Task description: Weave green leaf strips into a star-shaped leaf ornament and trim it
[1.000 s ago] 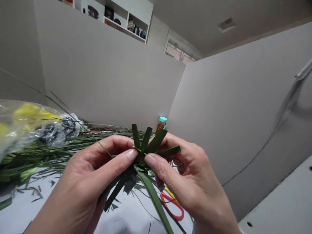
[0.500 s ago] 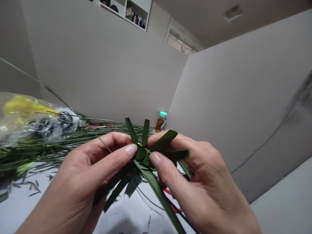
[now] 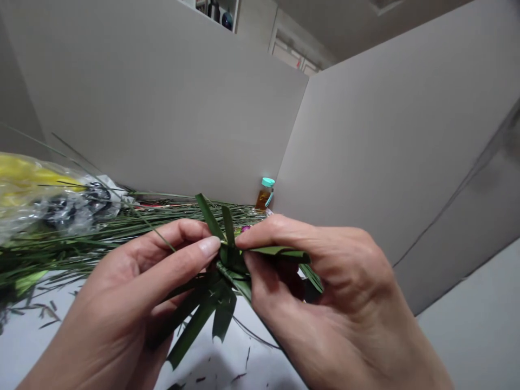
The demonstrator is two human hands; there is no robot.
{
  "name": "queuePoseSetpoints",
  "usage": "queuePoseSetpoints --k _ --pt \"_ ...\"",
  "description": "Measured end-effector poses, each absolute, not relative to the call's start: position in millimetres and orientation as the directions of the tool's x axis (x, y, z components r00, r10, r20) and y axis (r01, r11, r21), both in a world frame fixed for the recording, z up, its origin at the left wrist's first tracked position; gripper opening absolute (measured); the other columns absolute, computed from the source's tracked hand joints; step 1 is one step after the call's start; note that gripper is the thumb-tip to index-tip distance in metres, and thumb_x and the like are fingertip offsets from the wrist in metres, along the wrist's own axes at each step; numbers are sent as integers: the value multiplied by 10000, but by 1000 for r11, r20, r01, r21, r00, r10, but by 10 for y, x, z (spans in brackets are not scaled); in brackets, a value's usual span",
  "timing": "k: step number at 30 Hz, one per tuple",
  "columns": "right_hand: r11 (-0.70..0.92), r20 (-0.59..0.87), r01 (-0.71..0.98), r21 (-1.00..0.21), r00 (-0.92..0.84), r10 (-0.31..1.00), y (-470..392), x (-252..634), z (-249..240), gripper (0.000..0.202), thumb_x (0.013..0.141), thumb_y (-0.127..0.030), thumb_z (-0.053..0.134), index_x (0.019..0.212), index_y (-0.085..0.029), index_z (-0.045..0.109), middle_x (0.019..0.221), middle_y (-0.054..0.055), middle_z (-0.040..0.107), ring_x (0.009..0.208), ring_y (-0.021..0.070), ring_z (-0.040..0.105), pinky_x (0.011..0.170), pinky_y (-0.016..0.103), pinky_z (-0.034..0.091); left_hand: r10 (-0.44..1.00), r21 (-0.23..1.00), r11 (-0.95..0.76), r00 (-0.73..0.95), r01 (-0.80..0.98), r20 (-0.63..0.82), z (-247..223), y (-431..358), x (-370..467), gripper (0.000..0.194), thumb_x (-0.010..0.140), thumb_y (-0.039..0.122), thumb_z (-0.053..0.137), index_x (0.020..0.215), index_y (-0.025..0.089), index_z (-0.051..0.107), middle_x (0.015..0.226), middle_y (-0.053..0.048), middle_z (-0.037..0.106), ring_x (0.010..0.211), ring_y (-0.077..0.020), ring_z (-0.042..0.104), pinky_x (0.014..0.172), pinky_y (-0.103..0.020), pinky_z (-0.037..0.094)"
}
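Observation:
A woven piece of green leaf strips (image 3: 232,259) is held up between my two hands, with cut strip ends fanning out above, below and to the right. My left hand (image 3: 142,292) pinches its left side between thumb and fingers. At the right, my right hand (image 3: 325,287) grips the piece near its middle, thumb and forefinger close together on the strips. A longer folded strip runs down from the middle, partly behind my right hand. The fingers of both hands hide much of the weave.
Behind my hands lies a heap of long green leaves (image 3: 122,230). Clear plastic bags with yellow and dark contents (image 3: 44,189) sit at the left. A turquoise-capped bottle (image 3: 264,194) stands in the corner of the grey partitions (image 3: 170,108). Leaf scraps (image 3: 49,314) litter the white tabletop (image 3: 24,352).
My right thumb and forefinger have come together nearer the middle of the woven piece, covering a right-hand strip. The view has shifted slightly.

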State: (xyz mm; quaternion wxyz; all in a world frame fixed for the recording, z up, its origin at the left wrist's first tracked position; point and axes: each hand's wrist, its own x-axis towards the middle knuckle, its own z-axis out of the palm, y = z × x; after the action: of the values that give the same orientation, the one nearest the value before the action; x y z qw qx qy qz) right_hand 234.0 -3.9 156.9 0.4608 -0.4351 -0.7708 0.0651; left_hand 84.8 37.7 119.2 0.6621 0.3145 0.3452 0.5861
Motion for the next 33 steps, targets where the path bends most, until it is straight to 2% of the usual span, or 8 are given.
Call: queuePoseSetpoints --k 3,5,14,19,22,26,28,33 --pt "617 681 628 -475 -182 710 -57 2317 1547 254 757 25 562 797 -189 693 621 -66 531 501 69 437 460 198 401 994 820 112 55 -562 -97 1202 377 858 324 469 151 924 718 311 793 464 73 675 447 -144 681 390 -167 544" --pt "624 700 633 -458 -176 692 -65 2305 1542 245 763 23 565 796 -183 693 617 -64 541 491 69 432 457 209 396 995 824 96 42 -558 -87 1196 373 854 332 438 142 932 691 305 791 469 65 694 434 -145 683 386 -165 546" --pt "628 756 675 -388 -157 636 -73 2293 1520 207 793 -8 575 818 -184 681 621 -59 545 495 74 435 484 225 395 952 904 31 -263 -427 -157 1105 359 835 451 344 220 957 767 297 819 620 12 805 428 -168 705 354 -174 545" --pt "606 757 702 -373 -149 637 -63 2294 1486 183 810 -43 582 811 -205 667 610 -78 506 497 68 423 477 218 376 925 922 -56 -367 -383 -97 1105 375 837 441 327 173 892 753 274 834 827 35 837 502 -154 731 411 -173 583" --pt "627 759 689 -363 -172 628 -50 2289 1480 185 804 -28 582 841 -190 663 633 -81 507 514 64 430 505 224 383 948 901 -90 -314 -424 -53 1138 381 839 372 353 110 849 688 269 826 820 64 816 515 -129 720 410 -149 578" --pt "632 752 688 -357 -189 632 -54 2290 1476 159 823 -43 574 825 -190 634 662 -80 507 532 68 401 511 237 368 999 845 -25 -50 -535 -2 1204 381 853 259 420 73 820 592 265 794 656 59 755 477 -124 688 393 -157 571" --pt "630 748 690 -356 -194 635 -59 2294 1468 156 833 -48 565 809 -192 621 661 -79 496 533 72 387 507 239 359 1000 842 -12 -1 -539 14 1212 387 863 244 431 81 823 588 266 793 649 51 748 467 -136 685 391 -181 583" --pt "617 767 714 -332 -177 617 -52 2305 1456 158 830 -47 563 821 -191 628 663 -69 513 538 80 407 508 248 361 980 886 -143 -189 -441 64 1128 381 868 276 457 133 881 677 285 810 656 59 748 471 -94 666 395 -92 529"
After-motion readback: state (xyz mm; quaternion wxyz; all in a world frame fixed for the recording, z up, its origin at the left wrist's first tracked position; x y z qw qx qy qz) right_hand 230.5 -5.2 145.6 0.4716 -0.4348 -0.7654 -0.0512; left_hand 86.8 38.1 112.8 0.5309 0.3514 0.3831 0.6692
